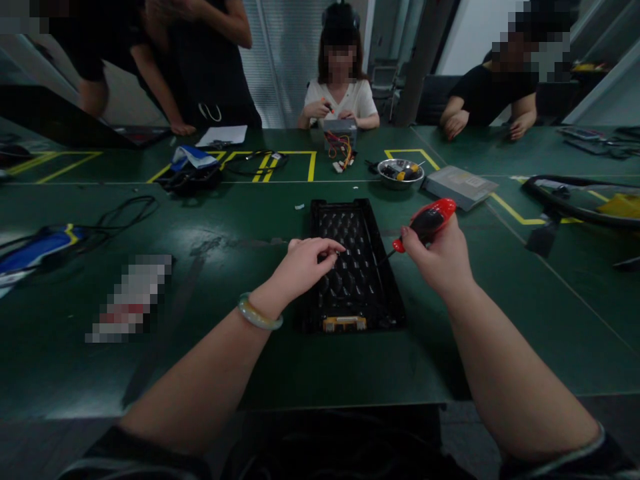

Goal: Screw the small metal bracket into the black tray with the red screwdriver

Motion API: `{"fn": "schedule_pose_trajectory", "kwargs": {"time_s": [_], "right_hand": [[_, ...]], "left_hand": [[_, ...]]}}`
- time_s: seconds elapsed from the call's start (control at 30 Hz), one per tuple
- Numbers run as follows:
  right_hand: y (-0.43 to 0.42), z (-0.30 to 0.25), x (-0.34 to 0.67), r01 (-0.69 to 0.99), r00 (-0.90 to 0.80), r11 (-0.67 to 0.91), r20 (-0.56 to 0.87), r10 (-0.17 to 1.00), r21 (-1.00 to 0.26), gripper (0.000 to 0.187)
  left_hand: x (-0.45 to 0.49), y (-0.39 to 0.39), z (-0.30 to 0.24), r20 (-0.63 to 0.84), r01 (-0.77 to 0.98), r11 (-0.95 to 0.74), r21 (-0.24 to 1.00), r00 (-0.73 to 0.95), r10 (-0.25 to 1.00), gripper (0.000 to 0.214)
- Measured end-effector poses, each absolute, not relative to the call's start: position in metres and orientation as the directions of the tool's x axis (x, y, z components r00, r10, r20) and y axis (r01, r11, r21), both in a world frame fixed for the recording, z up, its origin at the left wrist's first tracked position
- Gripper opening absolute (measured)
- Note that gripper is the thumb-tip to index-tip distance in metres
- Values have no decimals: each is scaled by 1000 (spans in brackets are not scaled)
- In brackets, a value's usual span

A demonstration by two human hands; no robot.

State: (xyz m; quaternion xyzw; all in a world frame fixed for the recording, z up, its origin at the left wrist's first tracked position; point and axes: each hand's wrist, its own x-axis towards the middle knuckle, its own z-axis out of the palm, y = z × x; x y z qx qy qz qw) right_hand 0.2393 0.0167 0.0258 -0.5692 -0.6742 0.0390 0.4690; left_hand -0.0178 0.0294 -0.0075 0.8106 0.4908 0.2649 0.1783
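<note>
A black plastic panel (pixel 357 287), rectangular with a raised rim and a patterned face, lies lengthwise in front of me. A small orange circuit board (pixel 345 324) sits at its near end. Over the panel's left side is my left hand (pixel 307 263), thumb and forefinger pinched together; a tiny bit shows at the fingertips, too small to name. My right hand (pixel 445 257) is closed around the red and black handle of a screwdriver (pixel 431 220). Its dark shaft slants down to the left, with the tip by the panel's right rim.
A metal bowl of tools (pixel 400 175) and a flat grey box (pixel 460 185) stand beyond the panel. Across the green table (pixel 225 360), a person handles a power supply (pixel 340 133) with loose wires. Cables and blue bundles (pixel 43 253) lie left, a black frame (pixel 575 203) right.
</note>
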Motion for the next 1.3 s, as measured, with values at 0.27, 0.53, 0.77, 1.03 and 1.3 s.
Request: {"fn": "schedule_pose_trajectory", "kwargs": {"time_s": [0.27,0.53,0.77,1.03,1.3], "right_hand": [[17,24,239,714,91,353,579,810,-605,24],[16,25,239,728,99,343,585,805,-594,23],[17,25,238,727,97,346,587,804,-593,23],[18,23,239,717,90,362,594,799,-596,24],[18,22,239,712,98,359,592,800,-604,24]], "left_hand": [[-24,31,-5,183,574,-277,771,217,959,21],[-25,30,-3,295,599,-298,744,106,950,23],[-26,29,-1,324,674,-319,666,123,938,23],[-26,32,-5,263,722,-420,550,327,907,25],[-18,24,-1,175,667,-594,450,586,791,23]]}}
